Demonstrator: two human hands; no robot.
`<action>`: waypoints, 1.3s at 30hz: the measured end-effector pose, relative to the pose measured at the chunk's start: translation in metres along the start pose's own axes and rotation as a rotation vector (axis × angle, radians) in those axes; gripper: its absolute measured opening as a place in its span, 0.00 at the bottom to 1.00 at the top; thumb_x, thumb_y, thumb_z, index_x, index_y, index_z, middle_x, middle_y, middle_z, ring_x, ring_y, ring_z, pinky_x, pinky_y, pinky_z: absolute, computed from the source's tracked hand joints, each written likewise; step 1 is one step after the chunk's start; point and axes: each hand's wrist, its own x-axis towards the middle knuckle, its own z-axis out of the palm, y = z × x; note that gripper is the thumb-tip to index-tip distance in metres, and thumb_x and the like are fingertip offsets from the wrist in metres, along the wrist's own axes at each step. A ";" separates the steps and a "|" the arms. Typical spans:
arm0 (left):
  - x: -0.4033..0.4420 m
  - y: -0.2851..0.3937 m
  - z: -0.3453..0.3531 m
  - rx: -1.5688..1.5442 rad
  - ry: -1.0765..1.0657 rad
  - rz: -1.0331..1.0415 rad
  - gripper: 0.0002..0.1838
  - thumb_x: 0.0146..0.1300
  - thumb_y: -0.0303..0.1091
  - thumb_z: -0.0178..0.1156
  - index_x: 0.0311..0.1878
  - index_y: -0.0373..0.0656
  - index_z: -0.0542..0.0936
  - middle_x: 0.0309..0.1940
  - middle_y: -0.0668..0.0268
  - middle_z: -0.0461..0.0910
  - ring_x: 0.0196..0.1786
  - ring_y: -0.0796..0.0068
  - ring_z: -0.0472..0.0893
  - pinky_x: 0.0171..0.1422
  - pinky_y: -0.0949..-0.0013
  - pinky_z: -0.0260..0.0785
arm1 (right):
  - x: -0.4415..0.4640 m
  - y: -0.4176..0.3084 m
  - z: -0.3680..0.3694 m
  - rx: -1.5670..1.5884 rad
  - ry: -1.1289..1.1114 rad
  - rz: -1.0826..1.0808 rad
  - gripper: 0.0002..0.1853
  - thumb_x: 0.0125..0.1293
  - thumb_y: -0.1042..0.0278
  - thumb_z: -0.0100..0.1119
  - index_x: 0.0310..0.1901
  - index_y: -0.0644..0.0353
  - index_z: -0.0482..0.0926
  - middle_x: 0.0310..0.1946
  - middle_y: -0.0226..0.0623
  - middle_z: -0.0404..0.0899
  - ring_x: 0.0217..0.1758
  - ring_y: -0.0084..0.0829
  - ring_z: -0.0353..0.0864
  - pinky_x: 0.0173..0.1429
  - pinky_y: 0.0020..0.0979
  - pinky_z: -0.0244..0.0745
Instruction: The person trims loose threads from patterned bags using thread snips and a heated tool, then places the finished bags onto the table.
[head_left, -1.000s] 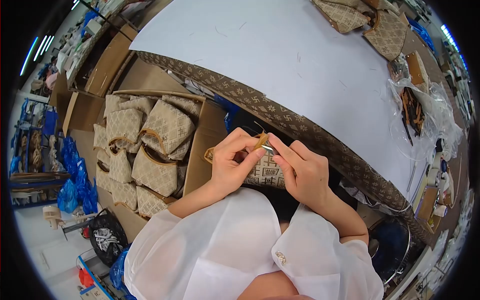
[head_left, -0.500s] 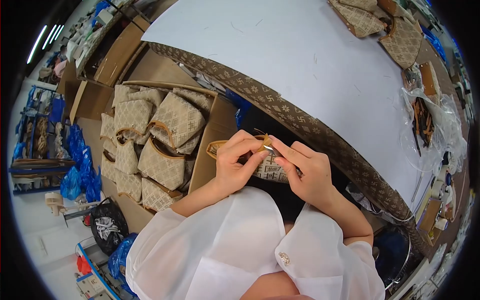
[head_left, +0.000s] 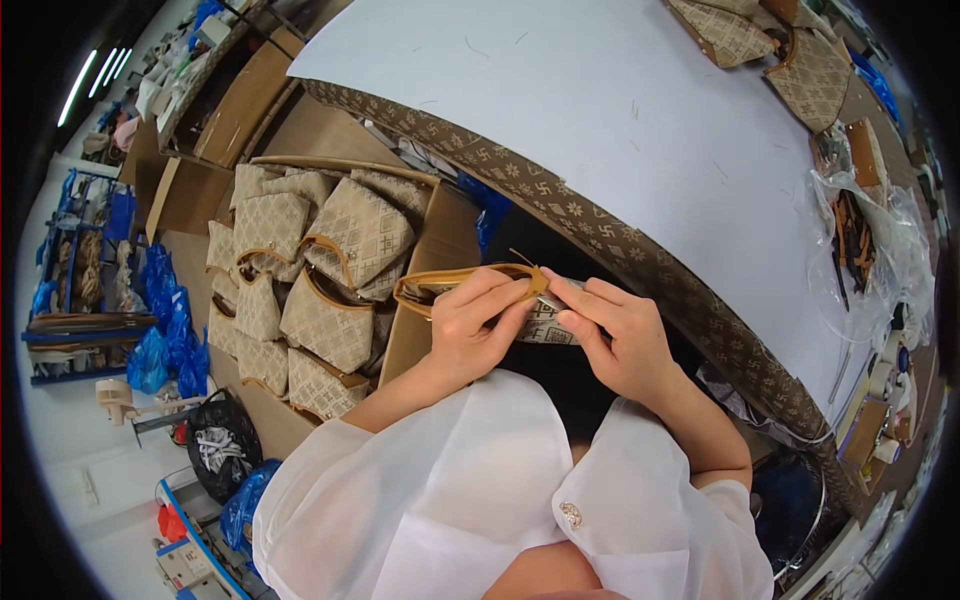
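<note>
A beige patterned bag point(head_left: 550, 333) with tan trim lies over my lap, its opening towards the left. My left hand point(head_left: 472, 325) pinches the tan trim at the bag's end, thumb and fingers pressed together. Close against it, my right hand point(head_left: 622, 335) is closed around a small silver metal tool point(head_left: 546, 297), mostly hidden by the fingers; its kind is hard to make out. The tool's tip touches or nearly touches the tan piece between both hands. A thin thread or strip stands up above the trim.
To my left, a cardboard box point(head_left: 418, 325) holds several similar bags point(head_left: 330, 320). A white-topped table point(head_left: 600, 120) with a patterned brown edge curves in front, with loose threads on it. More bag pieces point(head_left: 812, 75) and a clear plastic bag point(head_left: 895, 270) lie at the right.
The bag's trim has swung out further to the left, showing more of its opening. The metal tool shows less between my fingers. Both hands stay close together.
</note>
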 end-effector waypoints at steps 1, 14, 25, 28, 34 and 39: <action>0.001 0.000 0.000 -0.003 -0.003 0.002 0.12 0.54 0.19 0.69 0.43 0.33 0.85 0.35 0.60 0.82 0.33 0.70 0.81 0.35 0.74 0.71 | 0.000 -0.002 -0.001 -0.002 0.003 0.002 0.19 0.66 0.75 0.61 0.59 0.61 0.81 0.25 0.37 0.74 0.22 0.28 0.69 0.27 0.28 0.65; -0.006 0.005 -0.005 -0.171 -0.166 -0.439 0.13 0.63 0.20 0.62 0.52 0.34 0.80 0.41 0.61 0.81 0.37 0.72 0.83 0.38 0.70 0.77 | -0.014 0.013 0.018 0.033 0.111 -0.012 0.14 0.66 0.68 0.64 0.50 0.63 0.78 0.25 0.38 0.75 0.21 0.31 0.72 0.28 0.30 0.69; 0.062 -0.036 -0.028 -0.104 -0.616 -0.451 0.24 0.67 0.22 0.54 0.67 0.41 0.70 0.52 0.64 0.80 0.48 0.71 0.82 0.55 0.68 0.76 | -0.012 0.042 0.059 0.009 0.175 0.394 0.19 0.62 0.68 0.69 0.42 0.62 0.64 0.28 0.37 0.74 0.22 0.29 0.73 0.29 0.32 0.71; 0.063 -0.066 -0.008 -0.176 -0.821 -0.278 0.28 0.64 0.19 0.54 0.68 0.41 0.69 0.56 0.66 0.79 0.51 0.68 0.82 0.61 0.64 0.73 | -0.013 0.041 0.053 0.021 0.233 0.378 0.19 0.62 0.71 0.68 0.43 0.62 0.65 0.27 0.36 0.73 0.22 0.26 0.72 0.29 0.30 0.70; 0.062 -0.097 0.027 -0.440 -0.865 -0.069 0.24 0.57 0.19 0.48 0.58 0.36 0.78 0.50 0.66 0.84 0.53 0.68 0.81 0.61 0.67 0.70 | -0.033 0.074 0.038 -0.085 0.313 0.320 0.17 0.62 0.76 0.68 0.44 0.61 0.66 0.27 0.33 0.73 0.22 0.22 0.70 0.30 0.25 0.69; 0.072 -0.082 0.030 -0.617 -0.965 -0.472 0.20 0.56 0.21 0.45 0.46 0.33 0.83 0.39 0.62 0.86 0.50 0.72 0.81 0.58 0.69 0.70 | -0.050 0.063 0.032 0.071 0.151 0.222 0.19 0.61 0.77 0.68 0.52 0.61 0.73 0.28 0.32 0.75 0.23 0.20 0.69 0.31 0.22 0.67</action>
